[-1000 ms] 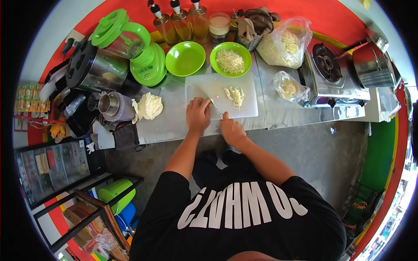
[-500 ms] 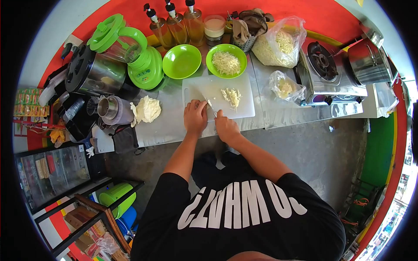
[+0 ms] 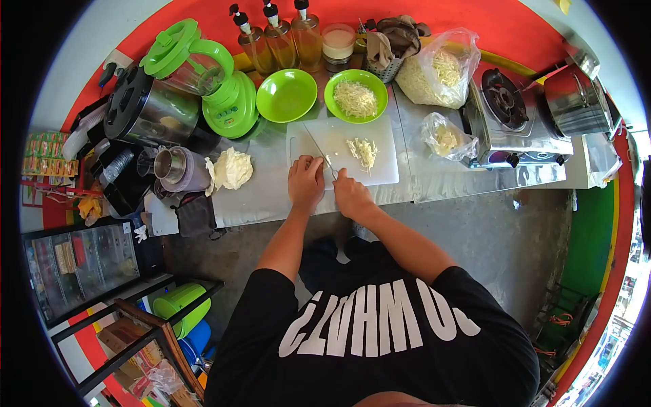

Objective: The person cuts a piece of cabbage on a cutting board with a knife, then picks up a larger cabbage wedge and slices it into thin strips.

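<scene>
A knife lies slanted over the white cutting board, its tip toward the far left. My right hand is closed around its handle at the board's near edge. Left of the blade, my left hand presses down on the board with curled fingers close to the metal; whatever is under them is hidden. Small pale bits lie beside the blade. On the board's right half sits a heap of shredded cabbage. Beyond the board, a green plate holds more pale shreds.
Another green plate, a green blender and pump bottles stand behind. A cabbage piece lies left, near a metal cup. Rightward are a bag of shreds, a small bag and a gas stove.
The knife blade has swung slightly and shows more clearly, its tip farther up the board. Both hands stay in nearly the same place. The whole view has shifted a little.
</scene>
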A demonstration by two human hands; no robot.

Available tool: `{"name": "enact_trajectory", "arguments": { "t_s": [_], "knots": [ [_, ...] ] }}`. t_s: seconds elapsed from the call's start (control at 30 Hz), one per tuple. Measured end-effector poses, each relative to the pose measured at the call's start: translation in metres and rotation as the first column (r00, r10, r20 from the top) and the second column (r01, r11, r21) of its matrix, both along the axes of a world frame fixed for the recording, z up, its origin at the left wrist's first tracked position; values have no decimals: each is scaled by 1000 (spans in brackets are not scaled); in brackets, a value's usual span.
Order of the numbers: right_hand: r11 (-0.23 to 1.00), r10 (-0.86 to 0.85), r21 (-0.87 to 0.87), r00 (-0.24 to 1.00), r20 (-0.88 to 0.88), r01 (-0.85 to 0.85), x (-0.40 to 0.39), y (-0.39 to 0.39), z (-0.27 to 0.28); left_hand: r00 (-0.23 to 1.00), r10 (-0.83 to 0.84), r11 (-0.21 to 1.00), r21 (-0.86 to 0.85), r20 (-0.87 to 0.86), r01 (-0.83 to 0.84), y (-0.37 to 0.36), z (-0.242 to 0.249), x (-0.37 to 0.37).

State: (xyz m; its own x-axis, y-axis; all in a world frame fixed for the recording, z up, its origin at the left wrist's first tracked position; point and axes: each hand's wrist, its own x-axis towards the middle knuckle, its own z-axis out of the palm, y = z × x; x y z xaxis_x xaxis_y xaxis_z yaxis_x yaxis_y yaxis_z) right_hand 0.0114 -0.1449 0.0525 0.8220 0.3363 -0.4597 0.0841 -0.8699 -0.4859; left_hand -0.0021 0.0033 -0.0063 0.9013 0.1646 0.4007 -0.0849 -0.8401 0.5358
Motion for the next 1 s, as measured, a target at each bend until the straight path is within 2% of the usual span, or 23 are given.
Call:
{"name": "enact_trajectory", "arguments": {
  "t_s": [0.07,0.2,0.3,0.4,0.5,0.67,0.77,0.87,1.0],
  "knots": [
    [998,61,9,998,-9,-61,6,0,10,1000,2,999,36,-24,-1,0,0,1],
    [997,59,51,998,15,-60,-9,-6,6,999,11,999,31,-30,-10,0,-1,1],
    [1000,11,0,1000,-23,-11,-13,-2,-2,1000,11,1000,7,-24,-10,0,-1,1],
    [1000,7,8,1000,27,-8,-3,6,-14,1000,7,1000,-1,-8,-7,-1,0,1],
    [997,75,-37,996,47,-73,7,7,-10,1000,20,1000,19,-15,-20,-1,0,1],
    [999,44,12,997,-63,-43,-2,-3,14,999,23,999,30,-34,-22,-1,-2,1],
    [1000,-15,21,998,-62,17,-12,-2,7,999,34,999,-5,-17,-34,-2,0,1],
    [1000,-11,28,999,-37,12,-6,3,-8,1000,26,1000,-1,-2,-26,-2,0,1],
    [996,35,84,999,-20,-33,5,2,3,999,28,999,15,-26,-28,-3,4,0]
  ]
}}
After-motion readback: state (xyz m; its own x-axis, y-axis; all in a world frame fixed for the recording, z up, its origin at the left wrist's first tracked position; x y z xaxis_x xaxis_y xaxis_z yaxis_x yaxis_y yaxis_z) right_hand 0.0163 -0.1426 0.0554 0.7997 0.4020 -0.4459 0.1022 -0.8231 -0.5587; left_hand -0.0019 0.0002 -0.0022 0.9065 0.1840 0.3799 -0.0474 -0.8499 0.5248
